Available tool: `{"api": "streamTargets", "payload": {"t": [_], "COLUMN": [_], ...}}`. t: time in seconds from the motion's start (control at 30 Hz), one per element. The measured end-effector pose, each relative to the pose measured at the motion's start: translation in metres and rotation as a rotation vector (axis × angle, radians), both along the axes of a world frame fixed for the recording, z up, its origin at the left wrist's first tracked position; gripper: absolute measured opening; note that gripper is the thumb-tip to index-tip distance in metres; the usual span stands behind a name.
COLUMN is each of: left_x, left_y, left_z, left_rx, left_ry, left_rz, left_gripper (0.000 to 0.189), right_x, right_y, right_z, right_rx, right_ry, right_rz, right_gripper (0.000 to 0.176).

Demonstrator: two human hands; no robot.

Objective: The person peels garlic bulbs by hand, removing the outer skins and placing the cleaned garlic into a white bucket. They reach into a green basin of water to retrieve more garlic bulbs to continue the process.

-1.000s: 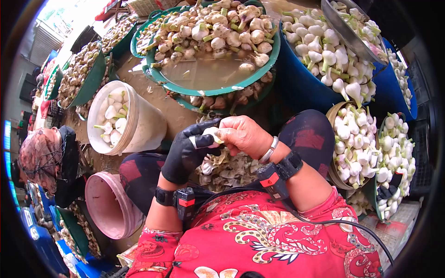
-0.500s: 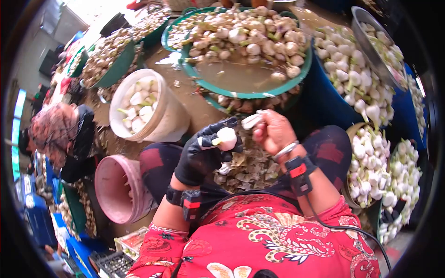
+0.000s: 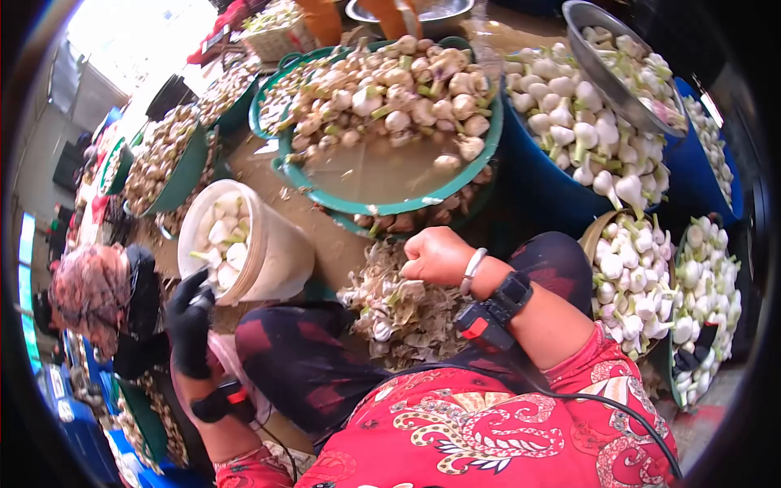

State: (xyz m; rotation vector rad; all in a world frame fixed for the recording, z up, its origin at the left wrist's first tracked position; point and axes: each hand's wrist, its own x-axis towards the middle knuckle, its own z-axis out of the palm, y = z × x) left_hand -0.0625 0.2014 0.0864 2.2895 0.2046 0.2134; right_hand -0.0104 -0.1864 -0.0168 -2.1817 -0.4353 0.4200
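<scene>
My left hand [image 3: 191, 329], in a black glove, is beside the near rim of the white bucket [image 3: 281, 259], which holds peeled garlic bulbs [image 3: 218, 232]. Its fingers point up and are blurred; a pale patch shows among them, and I cannot tell if it is a bulb or part of the glove. My bare right hand [image 3: 439, 256] is a closed fist above the heap of dry garlic skins [image 3: 411, 313] between my legs. What the fist holds, if anything, is hidden.
Ahead stands a green tub [image 3: 378, 199] of unpeeled garlic and cloudy water. A blue tub [image 3: 533, 142] and a metal bowl [image 3: 586, 61] of garlic are at the right. A pink bucket [image 3: 232, 362] is behind my left wrist. Another person's patterned head covering [image 3: 89, 293] shows at the left.
My left hand has moved left to the white bucket; the bulb it held is no longer clearly visible. My right hand has moved down and closed, its pale object now out of sight. The view has shifted.
</scene>
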Motion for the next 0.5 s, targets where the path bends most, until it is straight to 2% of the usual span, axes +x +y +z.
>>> {"api": "streamTargets", "payload": {"t": [0.03, 0.07, 0.1, 0.13, 0.17, 0.2, 0.23, 0.27, 0.3, 0.33, 0.37, 0.4, 0.43, 0.5], "left_x": [0.025, 0.055, 0.081, 0.099, 0.115, 0.139, 0.163, 0.177, 0.189, 0.214, 0.224, 0.228, 0.23, 0.228], "left_y": [-0.035, -0.068, -0.109, -0.155, -0.194, -0.221, -0.245, -0.272, -0.294, -0.306, -0.324, -0.333, -0.343, -0.351], "left_z": [-0.008, -0.025, -0.036, -0.047, -0.049, -0.08, -0.115, -0.124, -0.132, -0.176, -0.183, -0.191, -0.199, -0.169], "left_rx": [0.02, 0.158, 0.202, 0.071, 0.058, 0.079, 0.099, 0.006, -0.084, -0.053, -0.024, -0.216, -0.143, -0.054], "left_ry": [-0.007, -0.098, -0.143, -0.086, 0.047, -0.028, -0.106, 0.082, 0.271, 0.109, -0.055, 0.238, 0.237, 0.366], "left_rz": [-0.185, -0.384, -0.534, -0.57, -0.643, -0.701, -0.754, -0.701, -0.643, -0.714, -0.782, -0.751, -0.719, -0.72], "left_gripper": [0.031, 0.032, 0.033, 0.033, 0.036, 0.038, 0.041, 0.046, 0.051, 0.054, 0.057, 0.06, 0.051, 0.04], "right_x": [0.002, 0.003, 0.0, 0.003, 0.007, 0.01, 0.013, 0.017, 0.019, 0.018, 0.02, 0.024, 0.027, 0.033], "right_y": [-0.004, -0.007, -0.014, -0.02, -0.025, -0.032, -0.037, -0.042, -0.046, -0.045, -0.044, -0.046, -0.046, -0.047], "right_z": [-0.002, -0.014, 0.013, -0.013, -0.04, -0.03, -0.011, -0.001, -0.007, -0.011, -0.012, -0.011, -0.009, -0.005], "right_rx": [0.012, 0.153, 0.133, 0.145, 0.15, 0.148, 0.054, -0.037, 0.156, 0.282, 0.405, 0.275, 0.279, 0.314], "right_ry": [0.02, 0.013, 0.379, 0.08, -0.217, -0.22, -0.102, 0.018, 0.045, -0.068, -0.185, -0.272, -0.257, -0.259], "right_rz": [-0.021, 0.03, -0.006, -0.027, -0.047, -0.061, -0.15, -0.237, -0.276, -0.381, -0.483, -0.567, -0.639, -0.695], "right_gripper": [0.011, 0.01, 0.012, 0.015, 0.02, 0.02, 0.023, 0.027, 0.03, 0.029, 0.027, 0.027, 0.024, 0.024]}}
